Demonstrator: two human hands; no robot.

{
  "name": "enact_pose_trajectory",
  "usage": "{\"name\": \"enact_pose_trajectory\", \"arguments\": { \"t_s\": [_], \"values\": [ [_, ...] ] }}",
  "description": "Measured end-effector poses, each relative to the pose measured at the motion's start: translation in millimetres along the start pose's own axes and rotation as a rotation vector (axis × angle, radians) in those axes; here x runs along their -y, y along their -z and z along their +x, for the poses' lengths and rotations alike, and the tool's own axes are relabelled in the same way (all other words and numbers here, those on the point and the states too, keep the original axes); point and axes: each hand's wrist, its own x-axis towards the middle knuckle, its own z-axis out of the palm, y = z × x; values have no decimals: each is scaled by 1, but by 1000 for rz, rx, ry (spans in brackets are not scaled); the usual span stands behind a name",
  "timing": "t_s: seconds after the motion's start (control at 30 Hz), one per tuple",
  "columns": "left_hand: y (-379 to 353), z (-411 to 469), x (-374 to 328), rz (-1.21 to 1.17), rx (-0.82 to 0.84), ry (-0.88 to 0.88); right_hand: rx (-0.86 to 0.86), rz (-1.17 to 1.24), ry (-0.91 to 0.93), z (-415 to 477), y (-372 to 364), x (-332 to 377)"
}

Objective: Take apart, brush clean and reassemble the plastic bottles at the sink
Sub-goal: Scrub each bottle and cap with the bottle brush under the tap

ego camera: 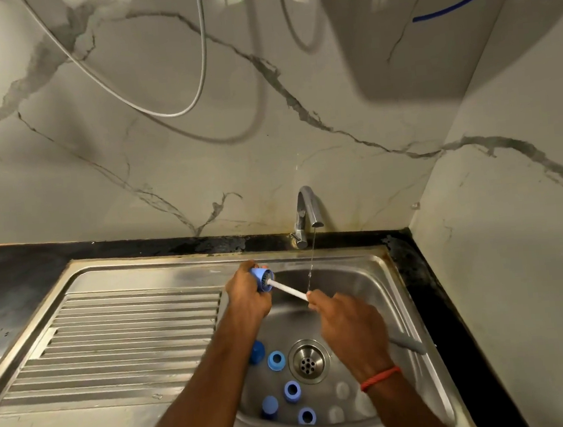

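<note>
Step in hand: taking a bottle apart, seemingly drawing the white straw point(287, 286) out of the blue cap point(264, 278), though seating it cannot be ruled out.
Left hand point(246, 294): up and left of the drain point(308, 361), fingers curled tight round the blue cap, vented face turned along the straw.
Right hand point(351, 323): just above the drain, fingers pinching the straw's free end; thumb hidden.
Straw: spanning hand to hand, high over the drain, one end in the cap's centre.
Tap point(307, 210): beyond the drain at the sink's point(174, 258) back rim, with a thin stream of water point(312, 258) falling onto the straw's free end at the right fingertips.
Blue rings and caps point(276, 360): loose on the basin floor, left of the drain and nearer than it.
Clear pieces point(341, 390): nearer than the drain, slightly right.
Grey handle point(408, 344): right of the drain against the basin wall — likely the brush, head hidden behind the wrist.
Doing it well: pull straight along the straw's own line, no bending or levering; keep the cap steady rather than twisting it; pinch firmly, wet plastic probably being slick; stay over the drain side of the basin — a dropped piece then lands among the others.
</note>
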Motion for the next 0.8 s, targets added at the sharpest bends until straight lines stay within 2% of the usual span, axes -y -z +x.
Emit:
{"name": "enact_pose_trajectory", "arguments": {
  "t_s": [0.13,0.3,0.37,0.43,0.5,0.6,0.67,0.73,0.8],
  "values": [
    [9,-1,3,-5,-17,-10,237,254,24,16,22,-10],
    [-4,-8,-11,7,26,-61,96,329,-148,26,26,-20],
    [-7,-7,-12,18,36,-61,174,380,-164,20,19,-8],
    [-1,-9,-5,41,22,-67,270,366,-101,18,22,-6],
    [5,-10,2,35,4,-60,266,320,-67,22,33,-17],
    [2,-11,-3,16,37,-56,159,317,-164,25,33,-24],
    [-2,-10,-5,25,45,-64,228,375,-196,19,23,-14],
    [1,-9,0,40,24,-70,330,402,-138,15,18,-10],
    [9,-8,5,26,23,-56,328,397,-108,20,24,-23]
  ]
}}
